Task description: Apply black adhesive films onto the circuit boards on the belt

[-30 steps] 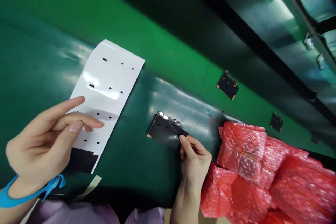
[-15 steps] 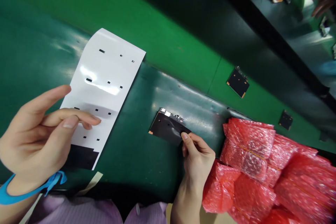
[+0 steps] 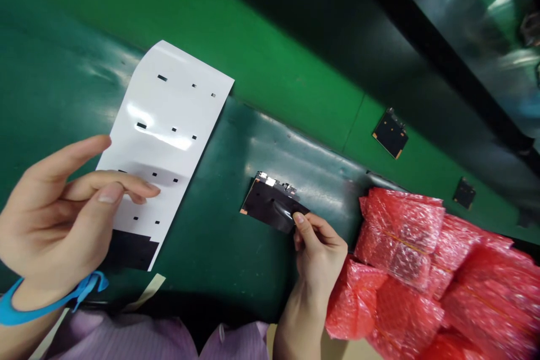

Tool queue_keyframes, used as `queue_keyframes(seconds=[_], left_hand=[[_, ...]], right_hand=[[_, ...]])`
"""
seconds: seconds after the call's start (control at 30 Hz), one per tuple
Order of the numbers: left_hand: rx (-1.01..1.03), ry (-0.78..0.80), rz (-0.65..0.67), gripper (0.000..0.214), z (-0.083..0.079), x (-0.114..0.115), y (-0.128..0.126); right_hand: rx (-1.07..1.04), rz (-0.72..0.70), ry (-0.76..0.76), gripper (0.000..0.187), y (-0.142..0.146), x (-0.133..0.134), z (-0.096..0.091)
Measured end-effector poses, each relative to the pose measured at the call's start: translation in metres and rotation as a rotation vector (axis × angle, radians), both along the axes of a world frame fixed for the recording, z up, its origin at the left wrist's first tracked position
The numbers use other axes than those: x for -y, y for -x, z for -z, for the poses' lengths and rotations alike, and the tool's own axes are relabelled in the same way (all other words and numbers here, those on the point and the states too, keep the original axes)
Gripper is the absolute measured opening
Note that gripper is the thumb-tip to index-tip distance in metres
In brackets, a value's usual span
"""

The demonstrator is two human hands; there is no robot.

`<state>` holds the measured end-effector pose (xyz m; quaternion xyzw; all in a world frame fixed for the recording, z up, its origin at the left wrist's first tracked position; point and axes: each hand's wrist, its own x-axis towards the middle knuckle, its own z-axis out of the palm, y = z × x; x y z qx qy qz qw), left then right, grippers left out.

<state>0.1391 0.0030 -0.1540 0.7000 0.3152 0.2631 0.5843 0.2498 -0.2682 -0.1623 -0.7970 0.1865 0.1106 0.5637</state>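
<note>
My right hand (image 3: 318, 244) pinches the near right corner of a thin black film (image 3: 270, 202) between thumb and fingers. The film lies over a small circuit board (image 3: 270, 180) and shows a shiny crease by my thumb. Silver connectors stand along the board's far edge; whether the fingers also grip the board is hidden. My left hand (image 3: 76, 208) hovers over the near left part of a white backing sheet (image 3: 169, 112) with its index finger stretched out and the others loosely bent. Nothing shows in it. Small dark rectangular marks dot that sheet, and a black film piece (image 3: 133, 250) remains at its near end.
Red bubble-wrap packs (image 3: 400, 242) are piled at the right. Two more boards, one nearer (image 3: 391, 132) and one farther (image 3: 464, 192), lie on the bright green strip. A dark rail (image 3: 422, 39) crosses the upper right. Pale tape (image 3: 147, 288) sits at the table's near edge.
The two boards on the green strip have shifted slightly right in view. Both hands stay almost where they were, with the right still pinching the film; its crease looks shinier.
</note>
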Motion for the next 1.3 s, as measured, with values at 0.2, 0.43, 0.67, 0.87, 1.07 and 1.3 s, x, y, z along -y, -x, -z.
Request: queue_keyframes(seconds=[0.2, 0.43, 0.67, 0.87, 1.07, 1.3], left_hand=[[-0.130, -0.813, 0.874, 0.055, -0.001, 0.018, -0.032], [0.017, -1.025, 0.987, 0.065, 0.019, 0.037, -0.081], [0.050, -0.942, 0.996, 0.049, 0.027, 0.034, -0.082], [0.039, -0.895, 1.000, 0.056, 0.029, 0.033, -0.084], [0.036, -0.856, 1.043, 0.062, 0.030, 0.030, -0.083], [0.029, -0.828, 1.069, 0.061, 0.034, 0.029, -0.083]], right_hand=[[0.364, -0.260, 0.115, 0.009, 0.004, 0.005, -0.007], [0.809, -0.693, 0.290, 0.033, 0.014, 0.011, -0.032], [1.058, -0.582, 0.404, 0.039, 0.013, 0.032, -0.050], [0.675, -0.068, 0.291, 0.008, -0.002, 0.027, -0.038], [0.066, -0.029, -0.001, 0.031, -0.019, 0.009, -0.019], [-0.049, -0.073, -0.004, 0.024, -0.011, 0.012, -0.009]])
